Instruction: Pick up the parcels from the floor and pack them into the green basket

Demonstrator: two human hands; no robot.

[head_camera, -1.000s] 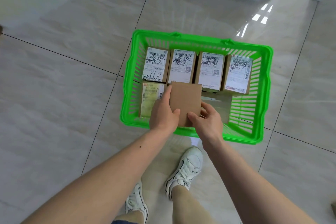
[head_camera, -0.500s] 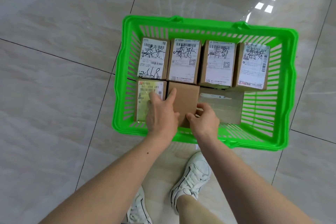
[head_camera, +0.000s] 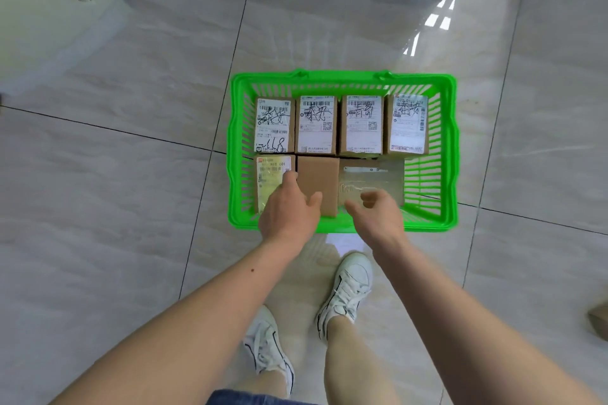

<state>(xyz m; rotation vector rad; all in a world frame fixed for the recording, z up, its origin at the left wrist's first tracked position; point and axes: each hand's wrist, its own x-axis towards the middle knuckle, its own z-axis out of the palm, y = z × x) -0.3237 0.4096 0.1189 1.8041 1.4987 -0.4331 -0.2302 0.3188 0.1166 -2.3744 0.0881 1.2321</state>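
A: Plain brown parcel [head_camera: 317, 182] sits in the green basket's [head_camera: 342, 82] near row; both hands' grips, left [head_camera: 289, 210] and right [head_camera: 378, 217], spread, empty.

B: Risk: a parcel [head_camera: 598, 322] at the right edge gets overlooked.

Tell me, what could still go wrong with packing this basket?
The plain brown parcel sits tight between the yellow-labelled parcel and a lower flat parcel; it may tip toward that lower side. The left hand could nudge it. The green basket looks nearly full, so the box on the floor at the right edge may not fit.
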